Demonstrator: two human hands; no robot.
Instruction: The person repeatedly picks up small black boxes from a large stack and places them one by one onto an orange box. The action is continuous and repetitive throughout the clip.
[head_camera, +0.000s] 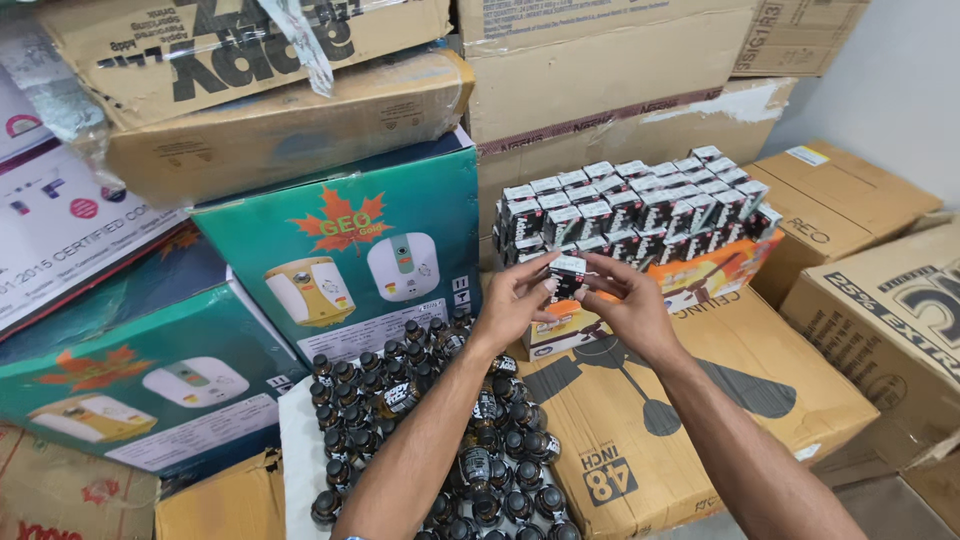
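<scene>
Dark little bottles (470, 470) crowd the near tray below the small black carton (568, 272) pinched between left hand (515, 300) and right hand (625, 305) — boxing step, I judge — finished cartons (630, 205) stacked beyond; next move needs a steady placement there.

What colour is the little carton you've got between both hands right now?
The small carton is mostly black with a white top panel, matching the stacked cartons behind it. The head view shows it best.
</scene>
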